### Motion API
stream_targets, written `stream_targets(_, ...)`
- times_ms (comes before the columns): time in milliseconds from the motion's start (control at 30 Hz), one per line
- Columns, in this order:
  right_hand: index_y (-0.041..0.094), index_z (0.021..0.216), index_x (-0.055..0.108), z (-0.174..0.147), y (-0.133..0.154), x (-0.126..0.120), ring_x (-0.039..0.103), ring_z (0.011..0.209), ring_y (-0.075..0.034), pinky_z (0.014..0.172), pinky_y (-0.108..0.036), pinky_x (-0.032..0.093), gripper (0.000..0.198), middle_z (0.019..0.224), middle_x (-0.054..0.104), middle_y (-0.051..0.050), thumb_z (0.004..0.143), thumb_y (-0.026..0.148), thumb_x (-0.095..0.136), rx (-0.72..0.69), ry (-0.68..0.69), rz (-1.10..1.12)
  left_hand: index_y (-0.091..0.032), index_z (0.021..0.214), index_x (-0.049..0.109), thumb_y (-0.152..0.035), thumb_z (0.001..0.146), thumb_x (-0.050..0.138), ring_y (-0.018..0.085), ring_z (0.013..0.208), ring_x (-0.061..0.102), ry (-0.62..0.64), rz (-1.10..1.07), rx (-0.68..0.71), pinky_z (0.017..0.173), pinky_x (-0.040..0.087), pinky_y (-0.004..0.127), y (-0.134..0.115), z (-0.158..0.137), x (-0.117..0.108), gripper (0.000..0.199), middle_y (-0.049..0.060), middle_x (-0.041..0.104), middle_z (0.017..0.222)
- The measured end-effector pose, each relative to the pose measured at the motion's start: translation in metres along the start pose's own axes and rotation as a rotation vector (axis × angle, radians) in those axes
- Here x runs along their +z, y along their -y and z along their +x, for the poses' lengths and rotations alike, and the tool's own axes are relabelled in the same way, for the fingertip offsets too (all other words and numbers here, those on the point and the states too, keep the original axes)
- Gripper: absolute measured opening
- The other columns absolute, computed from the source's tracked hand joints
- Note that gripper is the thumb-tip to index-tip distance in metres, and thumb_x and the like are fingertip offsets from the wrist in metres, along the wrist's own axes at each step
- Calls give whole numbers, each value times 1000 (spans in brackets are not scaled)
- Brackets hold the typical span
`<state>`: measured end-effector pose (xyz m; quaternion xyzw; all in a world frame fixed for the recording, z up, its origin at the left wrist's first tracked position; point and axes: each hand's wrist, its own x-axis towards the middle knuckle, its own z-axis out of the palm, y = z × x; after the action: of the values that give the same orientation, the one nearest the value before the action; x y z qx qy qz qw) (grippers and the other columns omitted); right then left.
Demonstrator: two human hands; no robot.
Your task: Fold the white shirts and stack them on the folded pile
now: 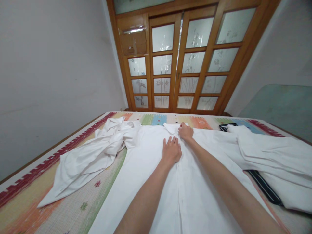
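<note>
A white collared shirt (146,152) lies front side up across the table, its collar (169,127) at the far end and its button placket running toward me. My left hand (172,150) rests on the shirt's chest just below the collar, palm down with the fingers spread. At the right side of the collar is my right hand (186,131), its fingers curled in and closed on the collar's edge. The shirt's left-side sleeve (97,152) is crumpled and stretched out over the cloth.
A patterned multicoloured cloth (97,195) covers the table. On the right lie folded white garments (268,149) with a black striped band (265,187). Beyond the table stand wooden doors (176,65) with frosted panes. A pale green panel (280,104) stands at the right wall.
</note>
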<state>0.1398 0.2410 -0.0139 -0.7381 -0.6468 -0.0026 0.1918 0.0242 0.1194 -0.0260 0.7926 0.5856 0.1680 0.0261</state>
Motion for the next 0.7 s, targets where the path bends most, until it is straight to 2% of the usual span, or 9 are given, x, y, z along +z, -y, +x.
stream_targets(67, 17, 113, 59, 1, 12, 1, 60, 103, -24, 86, -34, 39, 30, 107, 67, -12, 87, 13, 46, -45, -51, 53, -17, 144, 40, -30, 98, 20, 22, 141, 32, -3, 24, 5, 118, 21, 51, 0, 0, 1, 52, 6, 42, 151)
stream_targets(133, 17, 110, 61, 1, 27, 3, 56, 107, -24, 88, -34, 39, 29, 109, 65, -11, 86, 13, 45, -128, -74, 117, -17, 144, 40, -29, 98, 20, 23, 141, 32, -10, 33, 12, 118, 22, 52, 0, -1, 1, 52, 7, 41, 152)
stream_targets(233, 18, 106, 63, 1, 49, 10, 52, 109, -26, 89, -35, 40, 25, 112, 63, -12, 89, 25, 47, -170, -52, 175, -17, 144, 41, -28, 97, 20, 24, 141, 31, -13, 46, 31, 117, 22, 52, 0, -1, 0, 53, 8, 45, 149)
stream_targets(333, 18, 113, 61, 4, 64, 18, 50, 113, -29, 91, -38, 40, 36, 118, 61, -14, 85, 40, 55, -128, 2, 175, -17, 147, 35, -29, 96, 24, 24, 143, 27, 12, 66, 45, 118, 21, 52, 0, -1, -2, 54, 9, 42, 150)
stream_targets(433, 16, 117, 59, 8, 67, 23, 49, 116, -30, 93, -40, 39, 44, 121, 60, -15, 82, 43, 60, -106, 48, 162, -16, 149, 32, -30, 96, 25, 24, 144, 24, 23, 74, 45, 118, 21, 52, 0, -1, -3, 56, 10, 39, 152)
stream_targets(567, 13, 115, 60, 12, 64, 25, 52, 115, -30, 93, -39, 40, 39, 119, 62, -17, 89, 41, 51, -71, 78, 140, -16, 148, 35, -29, 95, 26, 25, 142, 27, 12, 21, 36, 118, 19, 53, 0, 0, -3, 55, 10, 42, 150)
stream_targets(700, 8, 117, 58, 8, 69, 23, 51, 116, -32, 91, -41, 42, 39, 123, 59, -22, 92, 36, 48, -148, 39, 16, -14, 147, 36, -32, 91, 37, 29, 142, 27, 45, 25, 78, 117, 18, 56, 2, 0, -4, 59, 13, 42, 150)
